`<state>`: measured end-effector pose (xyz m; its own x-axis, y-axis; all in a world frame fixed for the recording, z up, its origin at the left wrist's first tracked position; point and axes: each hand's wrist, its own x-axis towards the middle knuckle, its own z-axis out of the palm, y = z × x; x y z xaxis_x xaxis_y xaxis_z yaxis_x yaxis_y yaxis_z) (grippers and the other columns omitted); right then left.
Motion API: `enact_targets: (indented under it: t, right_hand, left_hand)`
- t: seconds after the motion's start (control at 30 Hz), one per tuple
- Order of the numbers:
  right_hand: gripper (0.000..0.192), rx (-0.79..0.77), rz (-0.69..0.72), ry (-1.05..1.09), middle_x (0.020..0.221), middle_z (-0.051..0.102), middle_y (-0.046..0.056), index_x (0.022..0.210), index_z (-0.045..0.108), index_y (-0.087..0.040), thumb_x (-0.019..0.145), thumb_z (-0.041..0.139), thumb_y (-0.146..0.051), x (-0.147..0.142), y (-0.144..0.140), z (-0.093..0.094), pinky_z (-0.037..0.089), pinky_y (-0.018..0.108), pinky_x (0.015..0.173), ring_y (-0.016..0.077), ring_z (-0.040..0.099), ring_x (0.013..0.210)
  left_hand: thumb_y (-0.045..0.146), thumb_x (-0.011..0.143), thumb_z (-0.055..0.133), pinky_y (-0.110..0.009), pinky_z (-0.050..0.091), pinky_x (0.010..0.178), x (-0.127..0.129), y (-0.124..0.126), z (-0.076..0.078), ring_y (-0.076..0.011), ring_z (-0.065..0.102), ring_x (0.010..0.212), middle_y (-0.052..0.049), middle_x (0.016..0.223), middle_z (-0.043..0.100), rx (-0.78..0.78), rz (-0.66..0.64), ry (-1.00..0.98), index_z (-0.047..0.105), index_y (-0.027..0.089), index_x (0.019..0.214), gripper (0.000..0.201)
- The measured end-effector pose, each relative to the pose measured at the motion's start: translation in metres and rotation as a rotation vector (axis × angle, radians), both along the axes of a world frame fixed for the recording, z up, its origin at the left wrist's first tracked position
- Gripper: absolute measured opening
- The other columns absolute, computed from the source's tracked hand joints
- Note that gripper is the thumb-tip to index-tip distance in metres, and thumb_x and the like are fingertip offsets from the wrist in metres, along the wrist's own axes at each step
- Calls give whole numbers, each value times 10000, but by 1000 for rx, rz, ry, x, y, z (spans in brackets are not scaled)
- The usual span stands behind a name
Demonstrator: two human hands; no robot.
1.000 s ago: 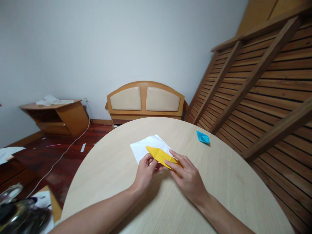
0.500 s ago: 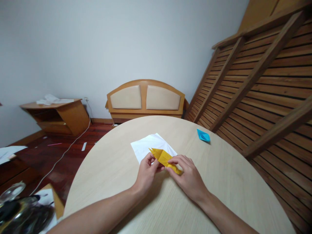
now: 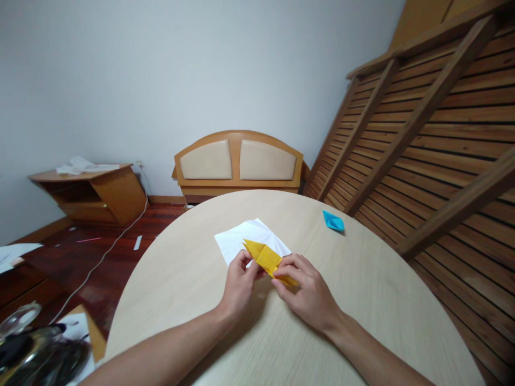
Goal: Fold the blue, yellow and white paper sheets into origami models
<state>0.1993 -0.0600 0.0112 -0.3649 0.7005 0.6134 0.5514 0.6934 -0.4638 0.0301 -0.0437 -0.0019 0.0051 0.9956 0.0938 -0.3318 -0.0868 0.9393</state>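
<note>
A yellow folded paper [image 3: 265, 258] with a pointed, split tip at its upper left is held above the table between both hands. My left hand [image 3: 240, 280] pinches its lower left edge between thumb and fingers. On its right part, my right hand [image 3: 302, 283] has closed its thumb and fingers, covering some of that end. Behind the yellow paper lies a creased white sheet [image 3: 237, 236], partly hidden by the hands. Farther right on the table sits a small blue folded paper [image 3: 333, 221], apart from both hands.
The round pale wooden table [image 3: 177, 279] fills the foreground. A wooden slatted frame [image 3: 422, 139] leans at the right. Beyond the table stand a padded headboard [image 3: 207, 160] and a low cabinet [image 3: 120, 195]. A white cable [image 3: 116, 241] crosses the floor at left.
The right fingers have shifted along the yellow paper, with the thumb now lower and apart from its earlier spot. The paper's pointed end has risen slightly. The camera view has shifted a little.
</note>
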Motion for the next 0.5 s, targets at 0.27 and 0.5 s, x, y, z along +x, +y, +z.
enact_targets:
  t: [0.27, 0.5]
  right_hand:
    - [181, -28, 68, 46, 991, 656, 56, 1061, 673, -246, 904, 613, -179, 1, 2, -6, 539, 363, 824, 203, 632, 929]
    - [221, -16, -59, 116, 1019, 633, 64, 1135, 625, -244, 919, 602, -206, 3, 4, -8, 550, 361, 792, 203, 624, 915]
  left_hand:
    - [509, 700, 787, -235, 508, 623, -1, 2, 1, -126, 617, 669, -21, 814, 660, 10, 3, -21, 596, 152, 839, 428]
    - [515, 719, 790, -263, 539, 678, 0, -2, 5, -150, 665, 719, -43, 845, 705, -10, -93, -47, 607, 157, 942, 460]
